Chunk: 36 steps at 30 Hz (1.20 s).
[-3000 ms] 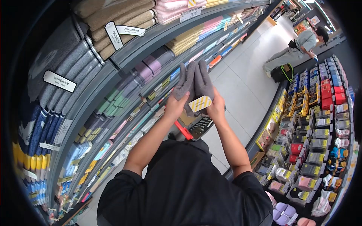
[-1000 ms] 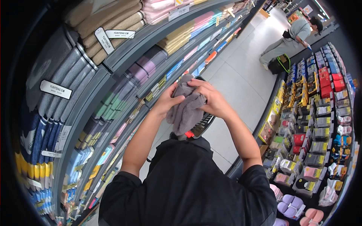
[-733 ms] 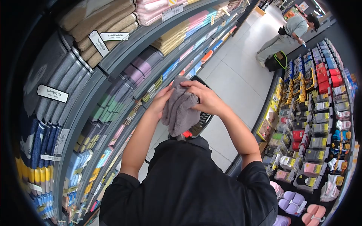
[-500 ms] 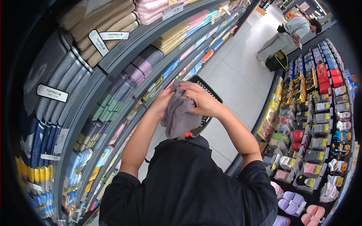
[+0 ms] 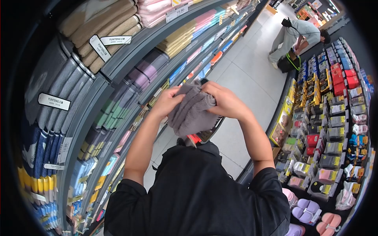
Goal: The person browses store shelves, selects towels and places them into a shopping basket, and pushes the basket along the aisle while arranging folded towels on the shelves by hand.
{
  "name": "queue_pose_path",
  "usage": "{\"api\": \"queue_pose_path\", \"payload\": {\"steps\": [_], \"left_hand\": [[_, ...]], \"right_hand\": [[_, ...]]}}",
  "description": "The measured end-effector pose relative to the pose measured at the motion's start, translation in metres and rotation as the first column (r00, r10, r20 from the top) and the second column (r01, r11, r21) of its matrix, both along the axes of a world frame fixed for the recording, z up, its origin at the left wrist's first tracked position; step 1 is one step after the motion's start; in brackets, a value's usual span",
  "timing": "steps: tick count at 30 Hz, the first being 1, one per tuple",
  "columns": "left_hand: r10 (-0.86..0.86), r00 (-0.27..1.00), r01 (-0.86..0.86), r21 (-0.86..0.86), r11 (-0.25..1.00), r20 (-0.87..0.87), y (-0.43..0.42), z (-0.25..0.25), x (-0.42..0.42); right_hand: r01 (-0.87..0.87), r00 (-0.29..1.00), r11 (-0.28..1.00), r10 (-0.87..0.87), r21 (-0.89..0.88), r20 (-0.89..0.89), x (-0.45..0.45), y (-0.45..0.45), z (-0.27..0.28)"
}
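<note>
Grey towel [image 5: 193, 114]: held up in front of the body, bunched in loose folds, between both hands and above the basket.
Left hand [image 5: 167, 103]: closed on the towel's left side; the thumb was laid over the near face, and the other fingers were partly hidden.
Right hand [image 5: 225, 103]: clamped on the upper right part of the towel, with fingers curled over its edge; the thumb's exact place could not be told.
Basket [image 5: 217, 128]: black and latticed, seen below the towel and largely covered by it; a red part [image 5: 194, 138] was shown at its near side.
Left shelves [image 5: 143, 43]: stacked with folded towels; brown towels [image 5: 106, 27] were set near pink towels [image 5: 157, 10], and a white YUNTENG tag [image 5: 54, 101] was hung on a grey-blue stack [image 5: 65, 78].
Right rack [image 5: 275, 114]: lined with rows of small packets [image 5: 336, 133]; purple slippers [image 5: 306, 211] were placed beside pink slippers [image 5: 328, 224] at its near end.
Aisle floor [image 5: 252, 74]: pale and tiled; farther along, a person [image 5: 305, 33] in light clothing was bent over a black bag [image 5: 286, 63] edged in green.
</note>
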<state>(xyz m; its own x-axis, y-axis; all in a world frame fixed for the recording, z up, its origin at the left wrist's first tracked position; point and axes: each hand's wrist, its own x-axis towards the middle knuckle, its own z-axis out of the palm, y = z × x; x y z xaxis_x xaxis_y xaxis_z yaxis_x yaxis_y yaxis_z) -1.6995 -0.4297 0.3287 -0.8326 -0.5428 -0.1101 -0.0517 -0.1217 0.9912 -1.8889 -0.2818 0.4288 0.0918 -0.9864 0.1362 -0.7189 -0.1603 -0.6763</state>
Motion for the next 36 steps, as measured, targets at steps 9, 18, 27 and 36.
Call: {"api": "queue_pose_path", "payload": {"steps": [9,18,27,36], "left_hand": [[-0.202,0.969,0.229,0.201,0.952,-0.144,0.005,0.011,0.004],[-0.185,0.96,0.248,0.331,0.91,-0.211,0.005,-0.001,0.002],[0.017,0.996,0.006,0.242,0.97,-0.092,0.002,-0.014,-0.008],[-0.207,0.971,0.213,0.034,0.977,-0.123,0.011,0.006,-0.006]], "right_hand": [[0.0,0.999,0.992,0.004,-0.122,0.033,-0.001,-0.012,-0.016],[-0.024,0.999,0.991,0.03,-0.134,0.044,-0.006,-0.014,-0.026],[-0.049,0.99,0.997,0.057,-0.064,0.132,-0.009,-0.007,-0.023],[-0.077,0.986,0.997,0.072,0.023,0.152,-0.013,-0.012,-0.035]]}}
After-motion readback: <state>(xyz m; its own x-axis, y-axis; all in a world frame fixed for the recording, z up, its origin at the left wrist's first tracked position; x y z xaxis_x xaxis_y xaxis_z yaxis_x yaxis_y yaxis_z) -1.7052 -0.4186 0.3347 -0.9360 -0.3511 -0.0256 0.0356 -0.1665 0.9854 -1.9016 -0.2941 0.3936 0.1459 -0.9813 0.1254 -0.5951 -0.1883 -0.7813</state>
